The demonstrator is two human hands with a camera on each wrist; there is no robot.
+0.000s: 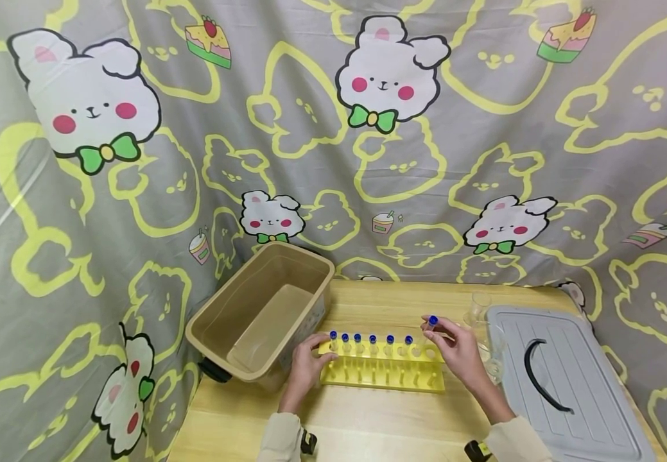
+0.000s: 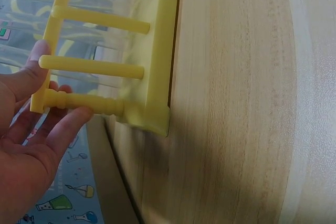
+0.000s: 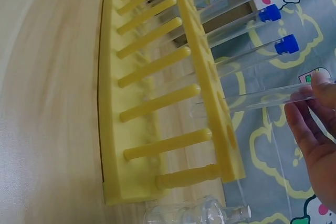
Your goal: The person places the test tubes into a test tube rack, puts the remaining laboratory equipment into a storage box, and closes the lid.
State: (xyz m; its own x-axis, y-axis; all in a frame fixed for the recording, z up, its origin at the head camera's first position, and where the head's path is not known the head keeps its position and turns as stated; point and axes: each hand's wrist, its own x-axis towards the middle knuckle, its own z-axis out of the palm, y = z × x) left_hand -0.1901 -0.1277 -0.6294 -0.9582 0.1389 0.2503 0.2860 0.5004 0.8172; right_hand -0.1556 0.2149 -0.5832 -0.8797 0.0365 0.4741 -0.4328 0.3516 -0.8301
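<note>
A yellow test tube rack [image 1: 382,380] stands on the table with several blue-capped clear test tubes [image 3: 247,59] upright in its holes. At its left end my left hand [image 1: 307,362] grips the top bar and end post, thumb above and fingers round the side, as the left wrist view [image 2: 37,135] shows. Over the rack's right end, my right hand [image 1: 454,346] pinches another blue-capped test tube [image 3: 262,98] near the top. That tube's rounded lower end shows below the top bar in the right wrist view. Pegs [image 2: 94,66] line the rack's front.
A brown open bin [image 1: 260,308] stands left of the rack. To the right lies a grey lid [image 1: 570,378] with a black handle. Clear glassware [image 3: 205,211] stands between rack and lid. A patterned curtain [image 1: 402,167] hangs behind the wooden table [image 1: 379,427].
</note>
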